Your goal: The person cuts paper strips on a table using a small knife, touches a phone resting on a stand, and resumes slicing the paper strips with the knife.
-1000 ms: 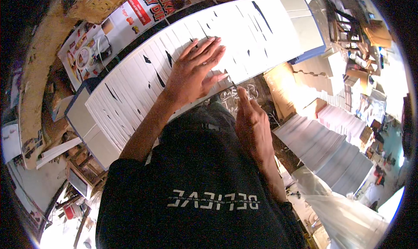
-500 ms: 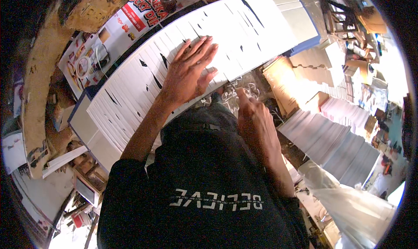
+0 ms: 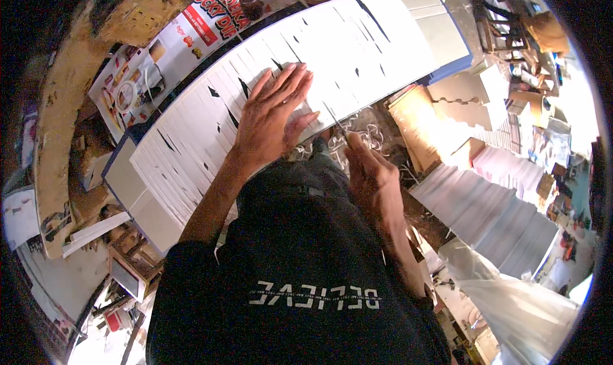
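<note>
A long row of packed white paper blocks (image 3: 191, 116) with narrow dark gaps crosses in front of me, between pale boards at both ends. My left hand (image 3: 271, 109) lies on top of it, palm down, with its fingers stretched out. At the row's near edge, my right hand (image 3: 370, 164) is closed around a thin blade-like tool (image 3: 339, 121), mostly hidden by the fingers. The tool's narrow end reaches over the paper, just right of my left thumb.
Curly white paper trimmings (image 3: 367, 138) lie below the near edge. On the right stand brown card sheets (image 3: 415, 122) and tall paper stacks (image 3: 485, 212), with clear plastic sheeting (image 3: 504, 295) nearer me. A printed poster (image 3: 185, 36) lies beyond the row, beside a worn wooden piece (image 3: 140, 10).
My left hand has slid slightly toward me, still flat on the paper. My right hand has turned a little, and the thin tool now shows over the paper's near edge.
</note>
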`<state>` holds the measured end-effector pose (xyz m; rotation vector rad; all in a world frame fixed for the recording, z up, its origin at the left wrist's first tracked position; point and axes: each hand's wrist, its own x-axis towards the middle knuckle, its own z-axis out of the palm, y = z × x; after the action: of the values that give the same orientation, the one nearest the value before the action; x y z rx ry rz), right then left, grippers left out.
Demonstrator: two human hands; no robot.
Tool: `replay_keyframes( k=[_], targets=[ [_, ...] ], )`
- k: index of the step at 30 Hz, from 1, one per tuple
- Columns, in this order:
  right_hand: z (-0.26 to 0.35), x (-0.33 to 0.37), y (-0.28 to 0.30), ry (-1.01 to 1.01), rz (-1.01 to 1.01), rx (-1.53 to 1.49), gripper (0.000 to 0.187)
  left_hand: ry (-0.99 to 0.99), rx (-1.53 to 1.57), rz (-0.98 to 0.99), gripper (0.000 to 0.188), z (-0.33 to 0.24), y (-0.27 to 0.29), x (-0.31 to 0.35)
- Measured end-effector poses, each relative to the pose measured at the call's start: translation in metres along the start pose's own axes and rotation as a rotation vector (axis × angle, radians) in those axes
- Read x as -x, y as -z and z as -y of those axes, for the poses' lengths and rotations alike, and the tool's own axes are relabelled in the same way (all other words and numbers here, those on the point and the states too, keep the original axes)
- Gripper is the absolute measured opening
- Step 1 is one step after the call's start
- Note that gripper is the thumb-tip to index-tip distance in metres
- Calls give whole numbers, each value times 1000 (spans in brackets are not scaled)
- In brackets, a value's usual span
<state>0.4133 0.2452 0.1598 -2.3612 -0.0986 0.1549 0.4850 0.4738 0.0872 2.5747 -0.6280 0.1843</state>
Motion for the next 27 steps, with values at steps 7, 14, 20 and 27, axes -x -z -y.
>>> replay_keyframes(
  k=[7, 14, 20, 27],
  targets=[
    [-5, -6, -12, 25, 78, 57, 30, 14, 34, -43, 62, 1, -4, 1],
    [-4, -8, -8, -13, 160, 138, 32, 32, 34, -47, 59, 2, -5, 2],
    [-9, -4, -13, 45, 93, 116, 32, 20, 43, -58, 63, 1, -5, 1],
    [9, 0, 1, -30, 223, 308, 34, 17, 23, -52, 63, 3, -9, 2]
  ],
)
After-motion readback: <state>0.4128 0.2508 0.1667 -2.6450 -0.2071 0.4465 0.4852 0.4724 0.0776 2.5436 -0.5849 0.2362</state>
